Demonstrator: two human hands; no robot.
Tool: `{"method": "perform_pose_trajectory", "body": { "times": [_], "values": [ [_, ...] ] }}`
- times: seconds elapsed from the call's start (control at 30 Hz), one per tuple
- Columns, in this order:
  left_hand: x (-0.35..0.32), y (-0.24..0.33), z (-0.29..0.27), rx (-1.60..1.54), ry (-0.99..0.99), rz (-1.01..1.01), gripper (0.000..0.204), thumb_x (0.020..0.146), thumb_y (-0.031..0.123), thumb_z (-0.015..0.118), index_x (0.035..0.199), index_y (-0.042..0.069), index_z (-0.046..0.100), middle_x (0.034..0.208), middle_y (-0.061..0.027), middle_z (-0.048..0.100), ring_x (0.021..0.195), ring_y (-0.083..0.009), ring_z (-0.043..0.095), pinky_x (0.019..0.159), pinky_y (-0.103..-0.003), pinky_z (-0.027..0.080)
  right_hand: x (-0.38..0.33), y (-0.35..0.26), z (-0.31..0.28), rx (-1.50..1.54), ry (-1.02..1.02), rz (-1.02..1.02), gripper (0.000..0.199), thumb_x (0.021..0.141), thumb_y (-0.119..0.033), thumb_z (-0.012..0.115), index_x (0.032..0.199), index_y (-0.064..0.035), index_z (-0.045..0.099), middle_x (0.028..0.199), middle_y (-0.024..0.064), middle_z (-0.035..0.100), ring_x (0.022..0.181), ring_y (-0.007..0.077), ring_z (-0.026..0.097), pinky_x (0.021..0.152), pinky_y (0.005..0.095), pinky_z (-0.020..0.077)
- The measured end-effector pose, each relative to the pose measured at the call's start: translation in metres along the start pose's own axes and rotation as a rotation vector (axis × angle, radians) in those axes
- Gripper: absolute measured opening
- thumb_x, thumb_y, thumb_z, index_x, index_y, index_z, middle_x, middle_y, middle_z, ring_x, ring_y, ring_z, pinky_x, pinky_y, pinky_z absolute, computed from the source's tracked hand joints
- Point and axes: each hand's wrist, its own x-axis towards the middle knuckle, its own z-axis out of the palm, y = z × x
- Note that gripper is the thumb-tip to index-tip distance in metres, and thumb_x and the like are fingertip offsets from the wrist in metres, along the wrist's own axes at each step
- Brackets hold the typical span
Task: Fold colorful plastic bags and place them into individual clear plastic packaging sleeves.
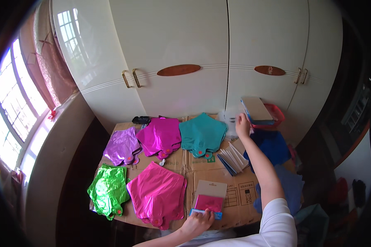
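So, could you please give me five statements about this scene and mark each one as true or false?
1. The left hand touches a card-backed packet. True.
2. The bright green foil pile lies left of the hot pink foil pile. True.
3. Both hands touch the packet. False: the right hand is beside a beige-topped stack.
4. The packet lies left of the hot pink foil pile. False: it lies to its right.
5. The teal foil pile is farther from the person than the packet. True.

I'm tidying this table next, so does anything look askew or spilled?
Slightly: the pale-edged stack beside the teal foil pile is fanned unevenly, and a small white object lies alone farther left. No spill shows.
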Motion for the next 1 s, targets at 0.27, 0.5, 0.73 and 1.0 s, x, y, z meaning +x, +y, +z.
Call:
{"method": "perform_pose_trajectory", "body": {
  "times": [0.27, 0.5, 0.73, 1.0],
  "values": [
    [-0.008, 0.0, 0.01, -0.012, 0.054, -0.056, 0.036, 0.073, 0.016, 0.056, 0.107, 0.004, 0.059, 0.105, -0.0122, 0.065, 0.064, -0.015, 0.064, 0.057, -0.028, 0.051, -0.076, -0.184, -0.133, -0.141, -0.372, -0.719, 0.009, 0.073, -0.01, 0.062, 0.078, -0.0115, 0.055, 0.065, 0.0045, 0.054, 0.061, 0.0208, 0.06, 0.054, 0.0345, 0.0484],
    [-0.007, -0.011, 0.01, -0.161, 0.236, -0.16, 0.041, 0.07, 0.016, 0.059, 0.11, 0.01, 0.06, 0.095, -0.0031, 0.068, 0.058, -0.013, 0.059, 0.054, -0.028, 0.048, -0.183, -0.194, -0.218, -0.353, -0.727, -0.685, 0.006, 0.072, -0.013, 0.058, 0.069, -0.0122, 0.054, 0.066, 0.0026, 0.052, 0.067, 0.0184, 0.061, 0.057, 0.0319, 0.0496],
    [-0.018, -0.026, 0.004, -0.322, 0.282, -0.231, 0.044, 0.067, 0.014, 0.065, 0.111, 0.011, 0.061, 0.084, 0.0013, 0.066, 0.06, -0.0127, 0.06, 0.056, -0.028, 0.049, -0.218, -0.171, -0.226, -0.456, -0.798, -0.541, 0.007, 0.072, -0.012, 0.057, 0.065, -0.0113, 0.059, 0.068, 0.0045, 0.056, 0.068, 0.0209, 0.063, 0.058, 0.0346, 0.052],
    [-0.049, -0.037, -0.006, -0.078, 0.151, 0.233, 0.03, 0.074, 0.02, 0.062, 0.101, 0.008, 0.062, 0.098, -0.0051, 0.065, 0.065, -0.0136, 0.061, 0.058, -0.026, 0.051, -0.223, -0.172, -0.201, -0.287, -0.683, -0.127, 0.013, 0.08, -0.017, 0.061, 0.07, -0.0091, 0.063, 0.071, 0.0084, 0.059, 0.067, 0.0276, 0.064, 0.059, 0.0389, 0.0517]
  ]
}}
